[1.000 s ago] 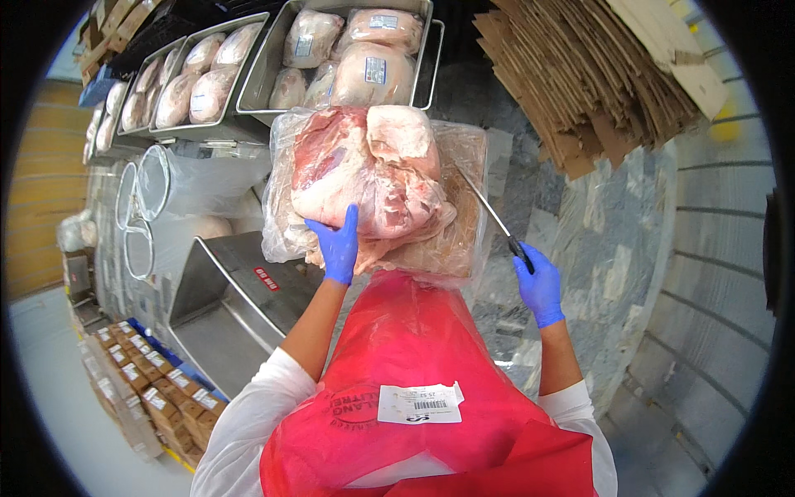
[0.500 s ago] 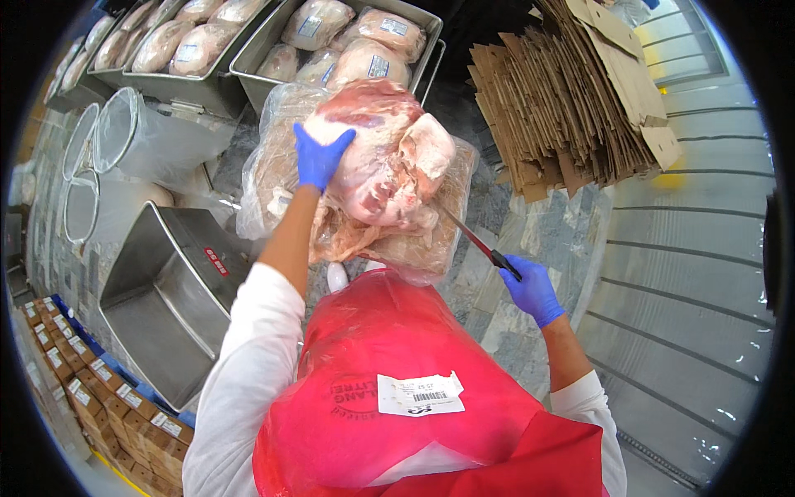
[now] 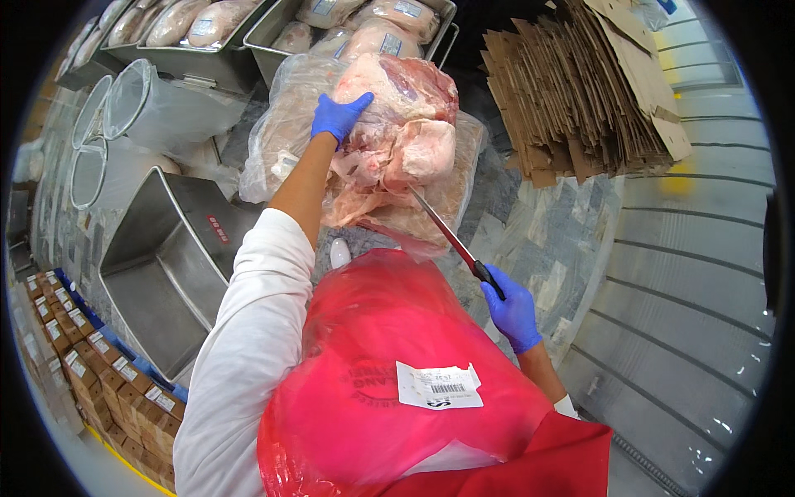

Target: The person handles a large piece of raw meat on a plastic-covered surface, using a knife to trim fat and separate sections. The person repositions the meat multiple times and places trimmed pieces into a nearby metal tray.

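Observation:
My left hand, in a blue glove, grips the upper left of a large piece of raw meat with pale fat, thumb spread across it. The meat rests on a plastic-wrapped slab with loose clear wrap at its left. My right hand, also gloved, is closed on the black handle of a long knife, its blade angled up-left, its tip at the meat's lower edge. A red apron with a white label covers my front.
Metal bins of wrapped meat line the back. Bag-lined hoops stand left, above an empty steel tub. Stacked boxes sit lower left. A pile of flattened cardboard is at upper right, beside a ribbed metal surface.
My left hand and the meat have moved upward in the view, and the meat is turned over farther. The knife has moved left, its tip now at the meat.

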### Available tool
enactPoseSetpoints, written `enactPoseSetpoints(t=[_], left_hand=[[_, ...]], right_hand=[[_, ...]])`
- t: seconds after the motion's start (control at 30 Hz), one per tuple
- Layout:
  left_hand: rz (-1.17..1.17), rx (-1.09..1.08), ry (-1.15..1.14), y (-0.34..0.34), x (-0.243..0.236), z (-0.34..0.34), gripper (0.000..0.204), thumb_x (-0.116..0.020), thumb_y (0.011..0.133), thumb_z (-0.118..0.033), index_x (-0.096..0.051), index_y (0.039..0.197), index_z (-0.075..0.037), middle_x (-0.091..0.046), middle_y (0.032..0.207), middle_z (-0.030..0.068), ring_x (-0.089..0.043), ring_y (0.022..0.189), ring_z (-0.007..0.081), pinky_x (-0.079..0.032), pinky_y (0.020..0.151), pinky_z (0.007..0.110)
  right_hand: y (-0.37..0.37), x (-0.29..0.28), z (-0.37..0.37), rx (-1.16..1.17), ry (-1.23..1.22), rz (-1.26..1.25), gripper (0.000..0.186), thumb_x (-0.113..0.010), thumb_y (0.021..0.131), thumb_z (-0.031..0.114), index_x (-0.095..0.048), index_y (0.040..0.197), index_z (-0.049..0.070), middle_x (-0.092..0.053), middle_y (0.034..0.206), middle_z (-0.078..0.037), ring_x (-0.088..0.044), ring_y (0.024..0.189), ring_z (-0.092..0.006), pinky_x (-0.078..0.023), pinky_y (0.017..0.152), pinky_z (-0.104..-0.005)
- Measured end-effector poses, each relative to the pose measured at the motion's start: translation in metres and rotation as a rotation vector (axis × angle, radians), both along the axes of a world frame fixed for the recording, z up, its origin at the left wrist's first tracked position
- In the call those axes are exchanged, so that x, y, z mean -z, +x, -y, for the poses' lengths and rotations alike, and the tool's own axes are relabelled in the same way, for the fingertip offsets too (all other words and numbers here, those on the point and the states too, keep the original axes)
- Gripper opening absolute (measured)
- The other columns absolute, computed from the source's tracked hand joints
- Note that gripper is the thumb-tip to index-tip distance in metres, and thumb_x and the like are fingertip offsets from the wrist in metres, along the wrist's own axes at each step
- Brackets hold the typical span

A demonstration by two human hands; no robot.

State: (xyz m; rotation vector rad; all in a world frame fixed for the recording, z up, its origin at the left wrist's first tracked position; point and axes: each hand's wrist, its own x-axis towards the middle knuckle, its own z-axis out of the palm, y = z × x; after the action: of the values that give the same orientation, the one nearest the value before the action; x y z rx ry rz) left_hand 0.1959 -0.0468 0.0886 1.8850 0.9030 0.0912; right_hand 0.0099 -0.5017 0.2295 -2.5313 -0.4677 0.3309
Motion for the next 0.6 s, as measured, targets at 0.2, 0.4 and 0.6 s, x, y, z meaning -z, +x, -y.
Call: enactPoseSetpoints(t=[0.2,0.4,0.6], left_hand=[[0.118,0.222,0.429,0.019,-0.02,0.011,0.122,-0.08,0.069,-0.069,-0.03,0.156,-0.001,-0.034,0.155,0.0342,-0.04,0.142,0.0471,-0.039,0.115,0.049],[0.078,0.411,0.898,0.064,-0.032,0.019,0.101,-0.072,0.076,-0.073,-0.042,0.155,-0.018,-0.036,0.159,0.0254,-0.039,0.142,0.0489,-0.036,0.116,0.052],[-0.05,0.64,0.642,0.134,-0.025,-0.007,0.082,-0.059,0.083,-0.076,-0.064,0.136,-0.014,-0.06,0.136,0.0272,-0.056,0.129,0.044,-0.044,0.109,0.047]], right_hand=[[-0.002,0.029,-0.006,0.002,0.045,0.0,0.039,-0.068,0.095,0.027,-0.066,0.13,0.011,-0.072,0.095,-0.02,-0.071,0.081,-0.0376,-0.056,0.071,-0.0447],[-0.008,0.014,-0.007,0.015,0.028,-0.027,0.04,-0.067,0.095,0.027,-0.065,0.132,0.012,-0.067,0.083,-0.017,-0.068,0.071,-0.0357,-0.053,0.061,-0.045],[-0.027,0.016,-0.035,0.092,-0.035,-0.04,0.043,-0.068,0.095,0.027,-0.062,0.135,0.013,-0.065,0.078,-0.016,-0.067,0.064,-0.034,-0.053,0.056,-0.0444]])
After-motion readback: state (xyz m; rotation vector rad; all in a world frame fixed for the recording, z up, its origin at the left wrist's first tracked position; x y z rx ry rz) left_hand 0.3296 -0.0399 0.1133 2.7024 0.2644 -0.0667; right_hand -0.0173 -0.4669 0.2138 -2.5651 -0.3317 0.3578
